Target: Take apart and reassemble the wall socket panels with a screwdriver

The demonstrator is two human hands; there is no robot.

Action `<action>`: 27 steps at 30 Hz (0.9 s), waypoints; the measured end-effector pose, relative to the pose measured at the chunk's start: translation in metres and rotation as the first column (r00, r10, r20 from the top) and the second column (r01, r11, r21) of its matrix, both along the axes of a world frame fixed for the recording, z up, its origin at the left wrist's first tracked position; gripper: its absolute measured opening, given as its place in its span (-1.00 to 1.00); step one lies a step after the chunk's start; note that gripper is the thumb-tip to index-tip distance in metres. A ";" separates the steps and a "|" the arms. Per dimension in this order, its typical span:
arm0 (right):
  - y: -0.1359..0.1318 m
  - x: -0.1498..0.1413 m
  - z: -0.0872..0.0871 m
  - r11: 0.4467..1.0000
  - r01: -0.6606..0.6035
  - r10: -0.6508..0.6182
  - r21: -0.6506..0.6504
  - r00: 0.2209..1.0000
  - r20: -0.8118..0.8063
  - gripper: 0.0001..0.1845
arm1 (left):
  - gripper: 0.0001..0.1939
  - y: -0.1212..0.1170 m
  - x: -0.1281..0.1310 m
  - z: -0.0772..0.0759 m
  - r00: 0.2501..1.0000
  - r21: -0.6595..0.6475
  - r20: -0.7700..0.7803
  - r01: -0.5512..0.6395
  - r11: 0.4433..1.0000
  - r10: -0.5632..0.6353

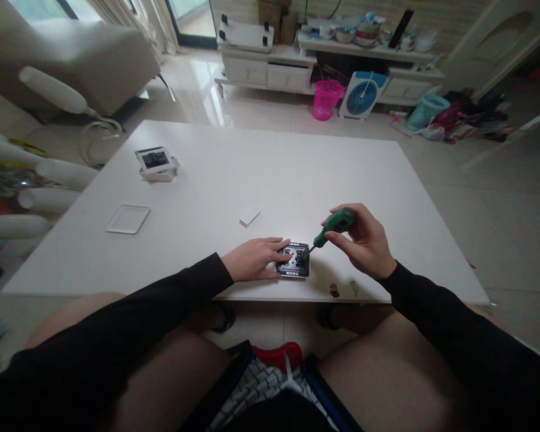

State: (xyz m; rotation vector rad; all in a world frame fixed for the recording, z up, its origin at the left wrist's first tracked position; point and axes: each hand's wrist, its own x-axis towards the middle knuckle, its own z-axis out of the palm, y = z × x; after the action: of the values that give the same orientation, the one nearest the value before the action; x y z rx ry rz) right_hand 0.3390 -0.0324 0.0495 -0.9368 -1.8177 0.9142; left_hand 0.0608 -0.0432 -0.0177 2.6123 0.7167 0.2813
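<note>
On the white table lies a square black switch frame, apparently a wall switch with its cover off (300, 271), near the front edge. My left hand (256, 258) grips its left side, with fingers over the top face and the thumb along the lower edge. My right hand (364, 240) is closed around the green handle of a screwdriver (337, 224). The screwdriver leans to the right, and its tip meets the right part of the switch. Small white plates (250, 218) lie just beyond my left hand. A white square cover frame (128, 219) rests farther left.
A second switch-like piece sits on an open white box (158, 175) at the table's far left. Near the front edge are a small yellow figure (333, 290) and a small pale item (354, 288). Beyond the table (270, 162) stand a pink basket (327, 100) and a fan (362, 95).
</note>
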 end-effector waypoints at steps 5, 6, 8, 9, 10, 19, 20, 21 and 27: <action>0.000 -0.001 0.001 0.997 -0.076 0.076 -0.014 0.997 0.023 -0.61 | -0.51 0.000 -0.001 -0.001 1.000 -0.007 0.011 -0.012 1.000 0.012; -0.001 -0.001 0.002 0.996 -0.091 0.091 -0.012 0.996 0.021 -0.61 | -0.51 0.000 0.000 -0.001 1.000 -0.003 0.010 -0.014 1.000 0.014; -0.002 -0.001 0.003 0.994 -0.113 0.113 -0.004 0.993 0.032 -0.60 | -0.51 -0.001 0.000 -0.002 1.000 -0.001 0.006 -0.025 1.000 0.025; -0.003 -0.001 0.003 0.992 -0.123 0.123 0.000 0.991 0.044 -0.59 | -0.50 -0.002 0.001 -0.002 1.000 -0.002 0.005 -0.026 1.000 0.026; -0.004 -0.001 0.003 0.991 -0.134 0.133 0.004 0.989 0.059 -0.58 | -0.49 -0.003 0.002 -0.002 1.000 -0.004 0.005 -0.020 1.000 0.020; -0.005 -0.004 0.004 0.980 -0.187 0.181 0.060 0.979 0.094 -0.60 | -0.49 -0.007 0.009 -0.003 0.998 0.038 0.012 0.068 0.997 -0.068; -0.005 -0.005 0.005 0.980 -0.190 0.183 0.064 0.978 0.099 -0.61 | -0.48 -0.007 0.009 -0.003 0.997 0.039 0.015 0.069 0.997 -0.069; -0.005 -0.005 0.006 0.979 -0.192 0.184 0.071 0.977 0.104 -0.61 | -0.46 -0.006 0.009 -0.003 0.998 0.041 0.016 0.068 0.997 -0.069; -0.006 -0.002 0.004 0.979 -0.184 0.176 0.081 0.979 0.104 -0.60 | -0.61 -0.006 0.009 -0.002 0.995 0.091 -0.003 0.104 0.990 -0.104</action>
State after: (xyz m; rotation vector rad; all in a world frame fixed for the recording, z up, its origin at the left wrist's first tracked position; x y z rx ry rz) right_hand 0.3368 -0.0383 0.0538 -0.7805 -2.0354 0.9014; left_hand 0.0699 -0.0487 -0.0202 2.7245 0.5772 0.2913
